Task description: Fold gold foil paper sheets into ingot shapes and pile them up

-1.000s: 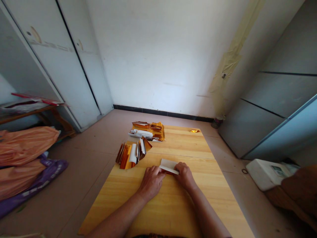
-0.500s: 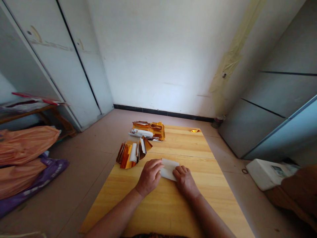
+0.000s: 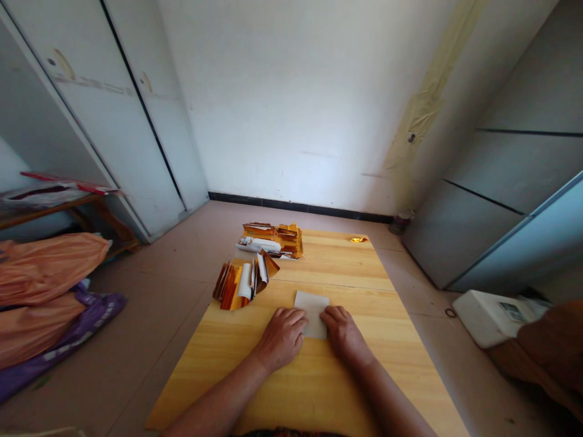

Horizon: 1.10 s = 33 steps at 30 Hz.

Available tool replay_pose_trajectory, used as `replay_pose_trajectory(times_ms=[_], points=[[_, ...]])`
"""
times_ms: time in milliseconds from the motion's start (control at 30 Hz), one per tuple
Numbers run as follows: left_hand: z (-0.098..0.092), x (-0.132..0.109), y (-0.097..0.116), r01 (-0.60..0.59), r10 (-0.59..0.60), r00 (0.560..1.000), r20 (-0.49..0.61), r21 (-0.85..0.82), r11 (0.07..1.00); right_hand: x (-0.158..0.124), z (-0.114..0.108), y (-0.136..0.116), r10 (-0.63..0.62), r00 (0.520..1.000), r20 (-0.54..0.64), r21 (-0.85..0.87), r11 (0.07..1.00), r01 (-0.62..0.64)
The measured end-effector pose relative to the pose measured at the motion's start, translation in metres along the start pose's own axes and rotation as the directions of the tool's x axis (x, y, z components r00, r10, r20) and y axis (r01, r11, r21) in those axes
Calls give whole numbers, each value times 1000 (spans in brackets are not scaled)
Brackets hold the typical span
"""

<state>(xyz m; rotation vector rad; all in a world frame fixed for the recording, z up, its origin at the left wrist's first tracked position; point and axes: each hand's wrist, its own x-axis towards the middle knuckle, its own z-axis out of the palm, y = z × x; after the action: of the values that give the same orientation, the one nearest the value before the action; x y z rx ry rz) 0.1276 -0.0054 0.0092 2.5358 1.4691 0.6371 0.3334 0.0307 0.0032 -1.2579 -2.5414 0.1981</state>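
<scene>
A white sheet of paper (image 3: 311, 307) lies flat on the wooden table (image 3: 328, 388). My left hand (image 3: 282, 335) rests on its near left corner with the fingers curled down onto it. On the near right corner my right hand (image 3: 344, 332) presses with bent fingers. Just beyond my left hand a bunch of folded gold and white papers (image 3: 243, 281) stands fanned out. A second heap of gold folded papers (image 3: 272, 239) lies at the table's far left corner.
A small gold scrap (image 3: 358, 240) lies at the table's far right. Orange and purple bags (image 3: 50, 291) are piled on the floor to the left, under a low shelf. A white device (image 3: 489, 317) sits on the floor to the right. White cupboard doors stand at the back left.
The paper was held up folded between both hands; now it lies flat on the table. Both hands have drawn back to its near corners.
</scene>
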Motion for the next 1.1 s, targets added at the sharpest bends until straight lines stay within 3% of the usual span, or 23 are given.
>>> replay_pose_trajectory(times_ms=[200,433,667,900,1100], points=[[1,-1,-1,-21,21,1000,-10,21,1000,-1,2,2,31,999,6,-36,999,-31],[6,-3,0,-8,9,1000,-13,46,999,-2,11,-15,28,999,16,-151,988,-26],[5,0,6,39,-38,999,-12,66,997,-1,-4,-10,156,986,52,-128,981,-148],[-1,10,10,59,-63,997,48,90,994,28,-10,-5,235,972,6,-18,972,-234],[6,7,5,52,-55,998,39,70,996,58,-16,-7,313,942,119,-60,950,-308]])
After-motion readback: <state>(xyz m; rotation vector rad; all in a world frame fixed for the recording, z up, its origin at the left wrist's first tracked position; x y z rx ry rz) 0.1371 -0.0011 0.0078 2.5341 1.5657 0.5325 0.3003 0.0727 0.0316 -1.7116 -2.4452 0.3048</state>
